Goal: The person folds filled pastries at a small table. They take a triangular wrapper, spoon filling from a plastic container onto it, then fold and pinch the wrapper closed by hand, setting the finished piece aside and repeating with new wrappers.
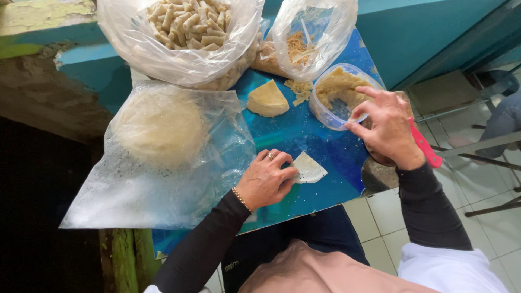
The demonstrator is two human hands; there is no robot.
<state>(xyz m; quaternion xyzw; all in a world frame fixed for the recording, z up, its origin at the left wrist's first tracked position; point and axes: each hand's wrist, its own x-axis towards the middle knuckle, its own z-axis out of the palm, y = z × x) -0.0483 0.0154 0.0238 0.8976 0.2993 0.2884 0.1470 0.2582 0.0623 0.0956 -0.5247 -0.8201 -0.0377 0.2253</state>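
My left hand (266, 179) rests on the blue board (304, 135), fingertips pressing the edge of a thin pale dough wrapper (309, 168). My right hand (385, 127) hovers at the rim of a clear plastic container (325, 111) of crumbly tan filling (339, 87), thumb and forefinger pinched together; whether they hold filling I cannot tell. A wedge-shaped stack of wrappers (267, 99) lies further back on the board.
A clear bag with a round dough stack (160, 127) lies left. Behind stand a bag of rolled pastries (187, 27) and a bag of filling (301, 40). A red-handled tool (426, 146) sits under my right wrist. Tiled floor and chair legs lie right.
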